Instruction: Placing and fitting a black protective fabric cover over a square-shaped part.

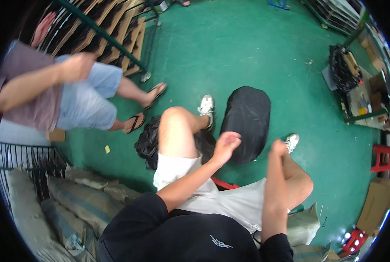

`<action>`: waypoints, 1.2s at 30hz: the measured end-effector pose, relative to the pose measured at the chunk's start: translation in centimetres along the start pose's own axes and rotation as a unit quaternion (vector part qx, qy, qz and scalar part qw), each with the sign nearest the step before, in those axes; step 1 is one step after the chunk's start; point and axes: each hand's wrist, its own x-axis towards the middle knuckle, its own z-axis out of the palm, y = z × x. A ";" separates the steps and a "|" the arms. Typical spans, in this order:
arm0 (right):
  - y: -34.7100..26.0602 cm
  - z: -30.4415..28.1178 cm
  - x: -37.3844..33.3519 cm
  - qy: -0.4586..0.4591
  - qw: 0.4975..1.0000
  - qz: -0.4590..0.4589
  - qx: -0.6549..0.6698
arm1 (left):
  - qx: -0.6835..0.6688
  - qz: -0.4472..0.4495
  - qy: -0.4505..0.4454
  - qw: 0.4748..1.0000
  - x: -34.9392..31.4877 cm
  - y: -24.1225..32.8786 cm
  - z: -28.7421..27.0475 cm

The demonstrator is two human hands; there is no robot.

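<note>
A large rounded black fabric bundle (247, 120), smooth and oval, lies on the green floor between my feet. My left hand (227, 146) hovers at its near left edge, fingers loosely stretched and nothing seen in them; whether it touches the fabric I cannot tell. To the right of the bundle, in front of my right shin, is my right hand (279, 147). It is seen from the back and its fingers are hidden. Crumpled black material (149, 142) lies beside my left leg.
A person in light blue shorts (85, 94) is at the left, one arm blurred. Behind is a green-framed rack (112, 39). Stuffed woven sacks (79, 198) pile up at lower left. At right are a shelf (363, 115), a red stool (382, 158) and a cardboard box (377, 205).
</note>
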 end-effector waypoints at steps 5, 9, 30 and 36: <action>-14.8 -13.6 -0.5 -0.348 0.877 -0.157 0.292 | 0.144 0.255 -0.049 0.955 -8.9 15.4 -6.3; -14.3 -17.1 0.6 -0.379 0.840 -0.318 0.225 | 0.068 0.144 0.259 0.953 -9.2 12.5 -15.7; -16.2 -15.0 -2.3 -0.415 0.830 -0.347 -0.137 | 0.559 -0.235 0.223 0.763 -4.3 -3.8 -27.7; -17.1 -14.4 -2.7 -0.412 0.815 -0.388 -0.127 | 0.271 -0.055 0.375 0.885 -8.6 2.5 -28.5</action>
